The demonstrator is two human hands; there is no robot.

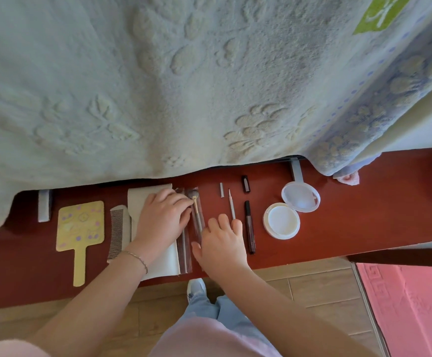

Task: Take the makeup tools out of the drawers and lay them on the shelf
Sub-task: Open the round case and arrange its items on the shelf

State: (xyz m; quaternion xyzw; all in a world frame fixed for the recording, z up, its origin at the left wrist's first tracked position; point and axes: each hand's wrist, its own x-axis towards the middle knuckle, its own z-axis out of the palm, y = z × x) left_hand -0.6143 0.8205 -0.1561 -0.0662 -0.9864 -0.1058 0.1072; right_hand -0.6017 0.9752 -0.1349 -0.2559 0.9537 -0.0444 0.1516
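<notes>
Draped over the upper scene, a blanket [184, 86] is overhanging the red shelf [364, 202], where the tools are being laid out. Already set down, by judgement: a white cloth [143, 199], mirror [79, 228], open compact [291, 210], comb [118, 230], black pen [249, 228] with its cap [244, 184], and a thin liner [232, 204]. A sleeved brush [196, 215] is being positioned. It is being pinched near the bristles by the left hand [162, 217], fingers curled; the right hand [221, 243] is being rested spread and flat just beside it, holding nothing. No drawers are being shown, so remaining work cannot be judged. The blanket edge is crowding the shelf's rear.
</notes>
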